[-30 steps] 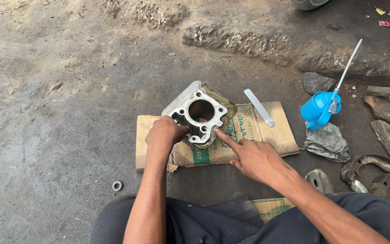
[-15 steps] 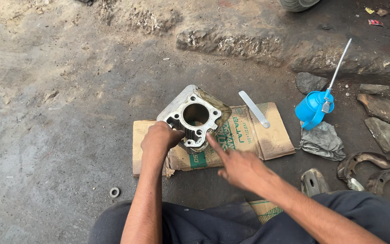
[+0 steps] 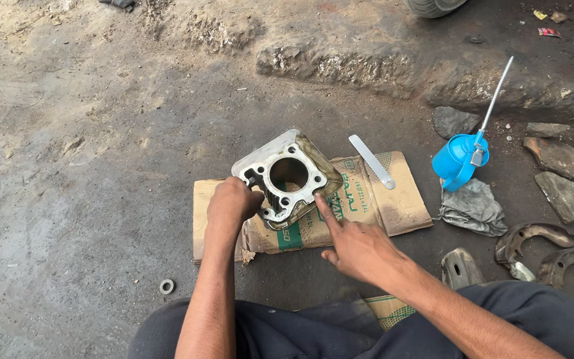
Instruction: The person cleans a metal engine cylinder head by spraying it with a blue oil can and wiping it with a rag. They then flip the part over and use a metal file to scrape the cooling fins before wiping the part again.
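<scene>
Cylinder block (image 3: 288,178) sitting on cardboard (image 3: 367,206), barely shifted since earlier; left hand (image 3: 232,203) is gripping its 9 o'clock edge, right hand (image 3: 357,247) is mostly curled, index finger pressing the 5 o'clock edge.

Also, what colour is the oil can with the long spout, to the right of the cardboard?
The oil can is bright blue, with a thin metal spout; the head view shows it clearly.
</scene>
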